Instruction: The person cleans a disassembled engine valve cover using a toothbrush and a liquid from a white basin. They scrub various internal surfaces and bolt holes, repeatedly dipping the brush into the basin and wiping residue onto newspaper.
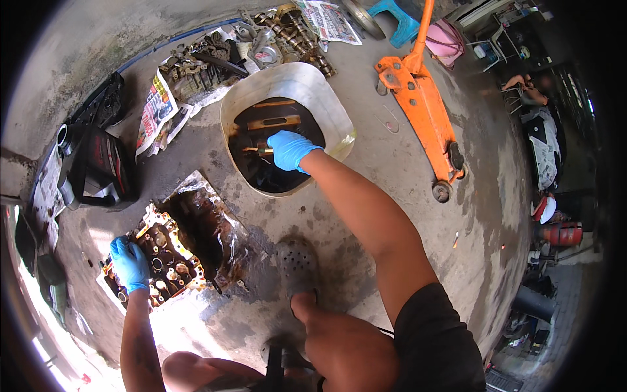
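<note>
Left hand on metal engine part, near left; grip or rest, cannot tell. Right hand clasps brush at far bucket. Part likely heavy, rigid, oil-slick: best held by opposite outer edges.

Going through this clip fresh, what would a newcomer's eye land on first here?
Probably the bright orange floor jack, lying on the concrete floor at upper right. Next, the two blue gloves: the right hand holds a slim tool over dark liquid in the white tub at upper centre, while the left hand is on a grimy metal engine part at lower left.
</note>
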Tool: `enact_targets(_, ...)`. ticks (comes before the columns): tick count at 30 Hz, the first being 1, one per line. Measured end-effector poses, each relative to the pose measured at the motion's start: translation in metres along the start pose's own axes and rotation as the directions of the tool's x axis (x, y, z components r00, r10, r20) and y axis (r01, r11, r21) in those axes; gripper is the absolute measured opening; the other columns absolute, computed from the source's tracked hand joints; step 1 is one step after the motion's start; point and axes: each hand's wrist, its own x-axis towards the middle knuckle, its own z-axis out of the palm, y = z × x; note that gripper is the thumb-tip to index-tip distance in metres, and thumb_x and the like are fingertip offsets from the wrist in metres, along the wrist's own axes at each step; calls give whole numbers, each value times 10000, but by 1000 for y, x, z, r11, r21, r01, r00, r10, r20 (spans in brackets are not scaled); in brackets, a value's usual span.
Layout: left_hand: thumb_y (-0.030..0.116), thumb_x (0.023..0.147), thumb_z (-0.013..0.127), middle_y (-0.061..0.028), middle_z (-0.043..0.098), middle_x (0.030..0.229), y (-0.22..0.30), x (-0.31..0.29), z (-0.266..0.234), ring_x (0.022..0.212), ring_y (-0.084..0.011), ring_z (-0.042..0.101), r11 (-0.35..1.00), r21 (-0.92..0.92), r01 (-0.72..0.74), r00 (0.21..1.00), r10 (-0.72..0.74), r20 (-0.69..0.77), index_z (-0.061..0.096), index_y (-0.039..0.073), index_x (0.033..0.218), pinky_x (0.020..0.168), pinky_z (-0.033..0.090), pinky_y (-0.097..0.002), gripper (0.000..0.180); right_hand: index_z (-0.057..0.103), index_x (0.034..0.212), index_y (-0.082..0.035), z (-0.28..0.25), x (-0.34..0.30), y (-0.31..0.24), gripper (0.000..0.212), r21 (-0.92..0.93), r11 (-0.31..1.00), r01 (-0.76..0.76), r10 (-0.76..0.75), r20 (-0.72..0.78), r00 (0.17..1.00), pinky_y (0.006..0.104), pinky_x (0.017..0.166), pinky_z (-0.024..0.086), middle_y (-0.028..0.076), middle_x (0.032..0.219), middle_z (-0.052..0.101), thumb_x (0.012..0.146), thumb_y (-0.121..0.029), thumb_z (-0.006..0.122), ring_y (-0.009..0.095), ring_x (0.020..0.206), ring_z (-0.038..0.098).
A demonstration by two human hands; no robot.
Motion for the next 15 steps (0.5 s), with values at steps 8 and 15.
enact_targets(8,67,837,598,-180,602,1019,8,-2,-1,956,-390,554,991,80,-103,981,114,-156,597,11,1004,843,455,-481,176,698,1054,-81,-31,-31,-13,260,-26,987,-157,153,-119,981,494,893,526,227,1078,690,829,-128,575,417,1019,664)
enact_targets(15,108,827,601,-179,593,990,9,0,1,953,-382,559,993,88,80,997,-78,-27,596,28,996,829,464,-486,188,665,1143,-81,-72,-75,-8,292,-107,976,-188,168,-174,970,513,881,516,229,1076,695,881,-178,579,413,1014,666)
